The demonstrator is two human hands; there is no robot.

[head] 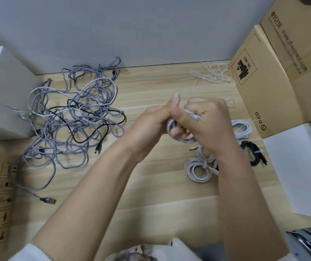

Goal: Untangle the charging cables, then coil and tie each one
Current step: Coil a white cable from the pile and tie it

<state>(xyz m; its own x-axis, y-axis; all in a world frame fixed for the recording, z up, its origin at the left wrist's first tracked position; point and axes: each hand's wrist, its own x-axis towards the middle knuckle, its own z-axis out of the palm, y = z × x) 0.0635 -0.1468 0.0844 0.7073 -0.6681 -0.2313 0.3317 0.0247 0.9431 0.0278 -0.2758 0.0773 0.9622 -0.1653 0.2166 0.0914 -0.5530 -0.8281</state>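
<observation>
We hold a white coiled cable point(181, 137) between both hands above the middle of the wooden table point(150, 185), and the next move looks to us like cinching a tie around it. Our left hand point(150, 125) comes in from the left with its fingers curled around the coil's left side and its thumb raised. Our right hand point(210, 125) closes over the coil from the right and far side, fingers curled, thumb pressing down onto the loops. The coil hangs on edge between the 2 palms, its lower arc showing just below the right hand's fingers, so its opening faces roughly toward us. We cannot tell whether a tie is already threaded through, since the fingers cover that part. Spare white zip ties point(214, 74) lie at the far right of the table, nearer our right hand. Finished bundles sit at the right: 1 white coil point(242, 129), 1 black coil point(254, 153), and 1 pale coil point(198, 170) nearer to us. The tangled pile of cables point(71, 117) is well apart on the left, closer to our left hand, and much of the task seems to remain.
</observation>
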